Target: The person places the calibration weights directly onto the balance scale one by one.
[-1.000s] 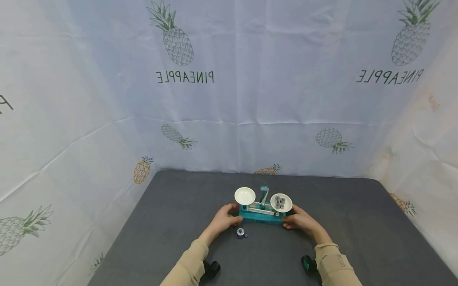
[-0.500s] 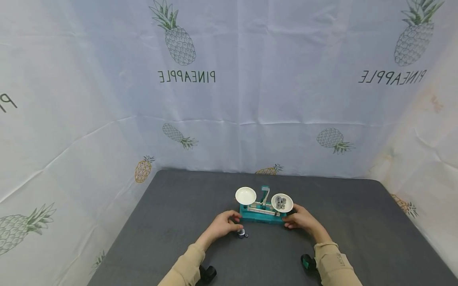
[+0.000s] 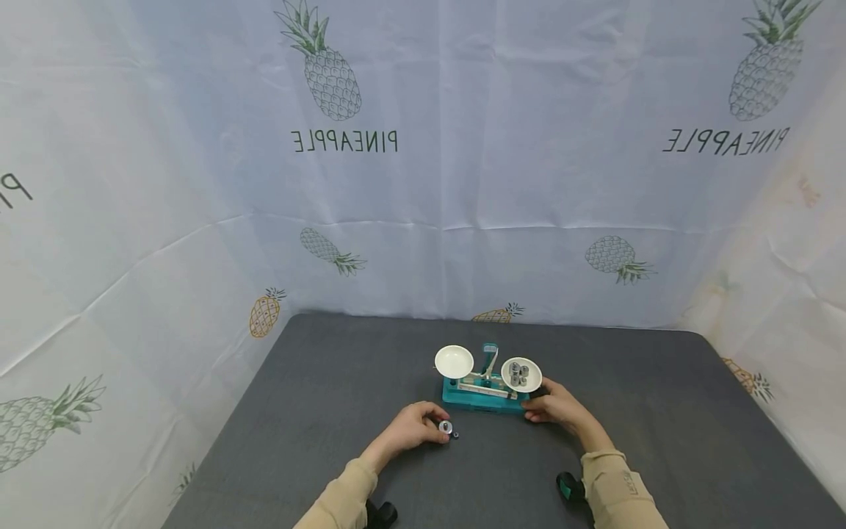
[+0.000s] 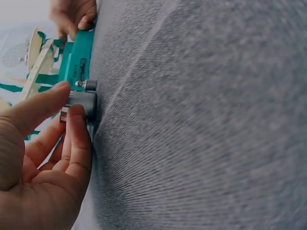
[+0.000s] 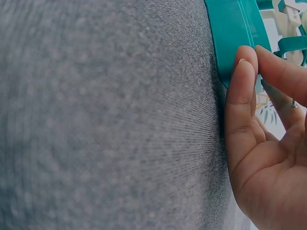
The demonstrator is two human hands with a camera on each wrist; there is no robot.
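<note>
A teal balance scale (image 3: 485,397) stands on the dark table. Its left pan (image 3: 454,362) is bare and sits higher than its right pan (image 3: 505,376), where several metal weights (image 3: 518,374) are gathered. In front of the base, my left hand (image 3: 410,428) pinches a large cylindrical metal weight (image 4: 82,100) between thumb and fingers; the weight appears upright on the table. Just beside it is a tiny metal weight (image 4: 88,85). My right hand (image 3: 558,408) holds the right end of the scale's base (image 5: 235,36), thumb and fingertips against it.
Grey cloth-like table (image 3: 317,411) surface surrounds the scale. A white curtain (image 3: 529,184) with pineapple prints hangs behind and at both sides. Black devices, such as the right wrist device (image 3: 570,486), sit by the forearms.
My left hand has let go of the scale's left end, moved towards me and taken hold of the large weight. My right hand has stayed on the base.
</note>
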